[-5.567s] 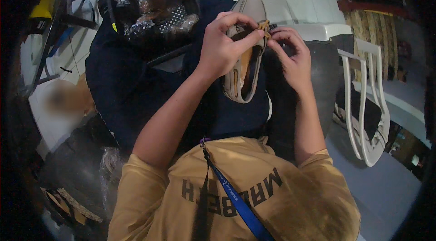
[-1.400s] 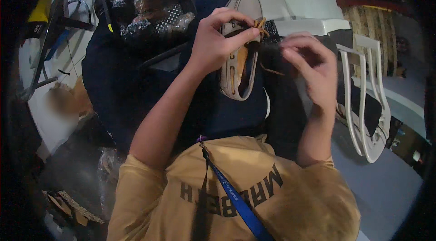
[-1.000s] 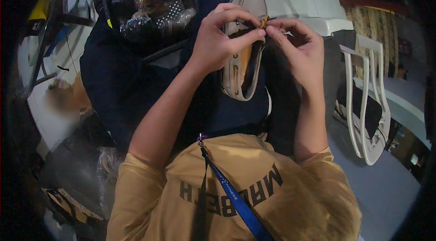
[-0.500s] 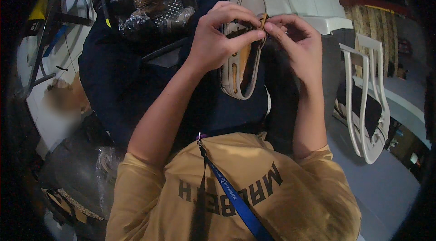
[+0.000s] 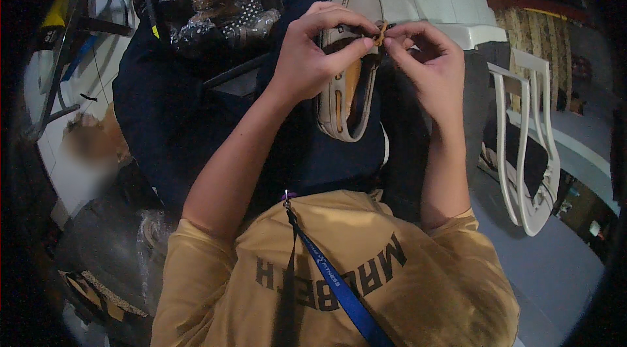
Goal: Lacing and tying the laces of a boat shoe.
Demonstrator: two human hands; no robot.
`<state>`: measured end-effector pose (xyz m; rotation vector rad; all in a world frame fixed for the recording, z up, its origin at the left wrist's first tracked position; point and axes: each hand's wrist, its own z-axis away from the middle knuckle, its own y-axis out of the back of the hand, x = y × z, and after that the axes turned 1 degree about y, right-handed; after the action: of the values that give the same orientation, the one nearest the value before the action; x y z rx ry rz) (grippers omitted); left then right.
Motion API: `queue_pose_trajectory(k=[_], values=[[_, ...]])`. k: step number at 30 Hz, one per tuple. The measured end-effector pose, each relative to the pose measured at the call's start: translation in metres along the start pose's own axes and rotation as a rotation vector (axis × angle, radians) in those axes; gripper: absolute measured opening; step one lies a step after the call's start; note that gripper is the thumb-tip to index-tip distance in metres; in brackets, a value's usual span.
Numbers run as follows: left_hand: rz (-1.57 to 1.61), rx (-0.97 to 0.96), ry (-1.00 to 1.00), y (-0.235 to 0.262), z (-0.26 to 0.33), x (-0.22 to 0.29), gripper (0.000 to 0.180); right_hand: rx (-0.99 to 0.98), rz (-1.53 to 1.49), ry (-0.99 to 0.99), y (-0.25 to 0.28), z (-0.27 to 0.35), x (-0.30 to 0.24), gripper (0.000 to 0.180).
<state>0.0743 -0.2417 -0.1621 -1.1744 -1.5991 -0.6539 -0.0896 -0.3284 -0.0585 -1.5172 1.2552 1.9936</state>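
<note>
L hand (image 5: 313, 59) grips beige shoe (image 5: 349, 72) over lap; R hand (image 5: 428, 63) pinches its brown lace (image 5: 381, 31) w/ fingertips.

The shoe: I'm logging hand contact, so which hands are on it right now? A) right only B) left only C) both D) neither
C: the left hand grips the grey shoe while the right hand pinches its tan lace at the top.

Grey shoe (image 5: 339, 95), tan lace (image 5: 381, 31), mustard shirt (image 5: 405, 295).
</note>
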Motion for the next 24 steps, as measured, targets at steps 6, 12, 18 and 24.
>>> queue_pose_trajectory(k=[6,12,18,24], values=[[0.049,-0.014,0.034,0.000,0.000,0.002,0.020,-0.023,0.044,0.013,-0.002,-0.001,-0.005,0.013],[0.072,-0.017,0.122,0.003,-0.003,0.006,0.018,-0.006,0.066,0.124,0.000,-0.007,0.001,0.020],[0.004,0.040,0.083,0.003,-0.006,0.004,0.038,-0.021,0.269,0.270,-0.006,-0.005,-0.009,0.023],[0.043,-0.008,0.285,0.015,-0.014,0.008,0.055,-0.011,0.342,0.286,-0.005,-0.007,-0.012,0.024]])
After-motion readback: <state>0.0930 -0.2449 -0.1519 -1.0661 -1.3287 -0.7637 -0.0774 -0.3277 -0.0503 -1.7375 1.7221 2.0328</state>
